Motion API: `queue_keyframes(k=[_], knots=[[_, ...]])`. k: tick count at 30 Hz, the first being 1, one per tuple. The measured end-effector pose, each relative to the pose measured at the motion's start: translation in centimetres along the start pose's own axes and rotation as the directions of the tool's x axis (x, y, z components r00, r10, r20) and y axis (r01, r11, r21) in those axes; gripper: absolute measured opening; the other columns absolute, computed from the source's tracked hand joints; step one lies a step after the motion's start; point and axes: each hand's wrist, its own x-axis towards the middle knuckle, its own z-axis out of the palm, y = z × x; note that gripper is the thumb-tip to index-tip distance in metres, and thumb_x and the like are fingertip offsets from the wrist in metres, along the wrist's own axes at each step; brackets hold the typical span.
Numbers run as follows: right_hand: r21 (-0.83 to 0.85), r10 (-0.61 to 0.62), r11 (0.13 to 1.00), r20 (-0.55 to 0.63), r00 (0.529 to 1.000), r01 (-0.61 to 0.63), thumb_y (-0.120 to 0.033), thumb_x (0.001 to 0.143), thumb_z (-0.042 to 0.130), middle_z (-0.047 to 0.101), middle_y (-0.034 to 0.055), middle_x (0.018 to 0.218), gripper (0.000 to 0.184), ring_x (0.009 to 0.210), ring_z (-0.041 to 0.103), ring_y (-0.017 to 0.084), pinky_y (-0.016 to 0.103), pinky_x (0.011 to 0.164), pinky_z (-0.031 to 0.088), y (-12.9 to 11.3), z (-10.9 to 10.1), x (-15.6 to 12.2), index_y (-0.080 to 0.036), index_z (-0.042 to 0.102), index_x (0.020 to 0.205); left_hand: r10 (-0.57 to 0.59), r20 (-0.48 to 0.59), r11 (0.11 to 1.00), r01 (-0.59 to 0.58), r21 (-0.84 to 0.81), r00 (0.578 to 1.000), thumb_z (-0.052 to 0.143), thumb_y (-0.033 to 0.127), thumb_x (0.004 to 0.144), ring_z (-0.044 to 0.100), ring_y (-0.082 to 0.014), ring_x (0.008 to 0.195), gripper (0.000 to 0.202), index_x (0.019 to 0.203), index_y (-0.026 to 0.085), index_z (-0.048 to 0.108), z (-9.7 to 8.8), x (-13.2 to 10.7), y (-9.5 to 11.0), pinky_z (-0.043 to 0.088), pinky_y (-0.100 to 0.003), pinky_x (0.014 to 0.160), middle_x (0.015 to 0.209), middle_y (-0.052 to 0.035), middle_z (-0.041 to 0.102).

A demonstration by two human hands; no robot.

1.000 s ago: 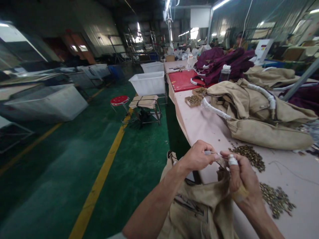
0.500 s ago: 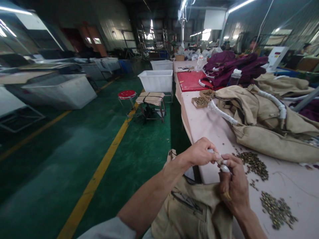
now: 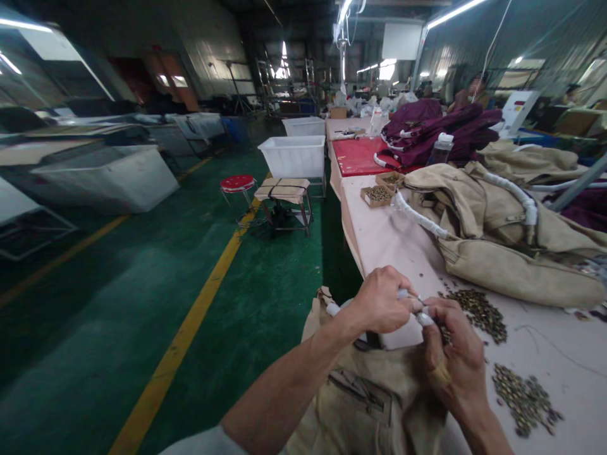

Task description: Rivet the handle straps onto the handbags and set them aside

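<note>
My left hand (image 3: 382,301) is closed in a pinch round a white drawstring cord end (image 3: 337,307) of the tan garment (image 3: 365,398) that lies in my lap against the table edge. My right hand (image 3: 450,357) is closed too, its taped fingertip meeting the left hand's fingers at the cord tip; what it pinches is too small to name. Two heaps of small brass pieces (image 3: 477,306) (image 3: 524,398) lie on the pale table (image 3: 393,240) just right of my hands.
A pile of tan garments (image 3: 502,234) with white cords covers the table's right side, maroon ones (image 3: 436,129) farther back. Small cardboard boxes of brass pieces (image 3: 378,194) sit mid-table. White bins (image 3: 294,155), a red stool (image 3: 237,184) and a padded stool (image 3: 283,189) stand on the green floor.
My hands have come closer together, fingertips now touching at the cord tip. The view has shifted slightly.
</note>
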Motion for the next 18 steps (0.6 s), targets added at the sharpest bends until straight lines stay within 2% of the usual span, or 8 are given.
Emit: queue_keyframes(k=[5, 11, 14, 18], knots=[[0.054, 0.063, 0.997, -0.015, 0.998, -0.062, -0.022, 0.096, 0.057, 0.068, 0.0054, 0.108, 0.007, 0.099, 0.066, 0.02, 0.031, 0.081, 0.052, 0.0, -0.4, -0.1, -0.023, 0.064, 0.097, 0.006, -0.006, 1.0, -0.006, 0.018, 1.0, 0.069, 0.024, 0.078, 0.056, -0.0152, 0.065, 0.022, 0.088, 0.011, 0.083, 0.2, -0.6, 0.5, 0.037, -0.024, 0.059, 0.065, -0.0039, 0.069], [0.08, 0.197, 0.977, -0.018, 0.98, -0.195, -0.033, 0.095, 0.063, 0.074, 0.0046, 0.108, 0.011, 0.092, 0.069, 0.02, 0.03, 0.076, 0.053, 0.4, -0.7, -0.9, -0.023, 0.068, 0.095, 0.145, 0.0, 0.989, -0.145, -0.039, 0.989, 0.065, 0.017, 0.079, 0.065, -0.018, 0.076, 0.021, 0.091, 0.012, 0.082, 0.1, -1.0, -0.2, 0.044, -0.024, 0.065, 0.082, -0.0074, 0.077], [0.089, 0.279, 0.957, -0.036, 0.96, -0.275, -0.037, 0.093, 0.067, 0.075, 0.0066, 0.108, 0.016, 0.091, 0.071, 0.021, 0.03, 0.075, 0.054, 0.6, -0.6, -1.2, -0.021, 0.069, 0.095, 0.186, -0.023, 0.981, -0.187, -0.058, 0.982, 0.064, 0.016, 0.08, 0.068, -0.0194, 0.08, 0.021, 0.09, 0.012, 0.082, 0.2, -1.4, -0.2, 0.047, -0.024, 0.07, 0.087, -0.0089, 0.079], [0.253, 0.403, 0.892, -0.077, 0.912, -0.373, -0.039, 0.088, 0.073, 0.075, 0.0089, 0.101, 0.023, 0.081, 0.071, 0.02, 0.03, 0.068, 0.056, 0.7, -0.1, -1.4, -0.019, 0.065, 0.093, 0.179, -0.048, 0.984, -0.179, 0.012, 0.983, 0.063, 0.013, 0.077, 0.068, -0.02, 0.076, 0.022, 0.089, 0.013, 0.081, 0.6, -1.9, 0.2, 0.048, -0.026, 0.07, 0.084, -0.0088, 0.078]])
